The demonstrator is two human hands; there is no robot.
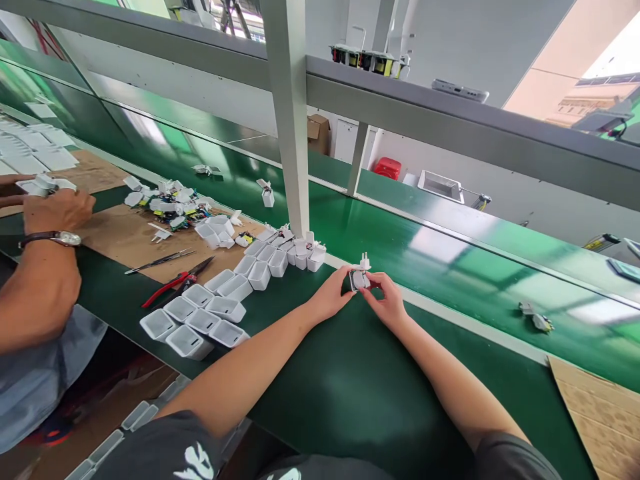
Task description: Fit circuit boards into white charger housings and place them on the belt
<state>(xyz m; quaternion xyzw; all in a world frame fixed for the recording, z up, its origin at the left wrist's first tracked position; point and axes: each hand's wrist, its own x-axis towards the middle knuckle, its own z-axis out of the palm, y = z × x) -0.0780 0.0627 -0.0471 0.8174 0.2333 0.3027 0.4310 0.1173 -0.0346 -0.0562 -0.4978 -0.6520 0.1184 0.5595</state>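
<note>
My left hand [333,293] and my right hand [386,300] meet above the green bench, both closed on a small white plug adapter [361,277]. Its two-pin plug part [365,262] sticks up above my fingers, and a dark opening shows at its left side. To the left of my hands, several open white plastic housings [235,287] stand in rows. At the far end of those rows, some housings [303,248] have plug parts in or on them. Red-handled pliers [177,283] and tweezers [160,261] lie beyond the housings.
A heap of circuit boards with plug parts [173,203] covers cardboard at left. A co-worker's hand [60,210], with a wristwatch, holds white parts. A grey post [287,120] rises behind the bench. Loose parts [536,317] sit on the green conveyor [450,280]; cardboard [600,413] lies at right.
</note>
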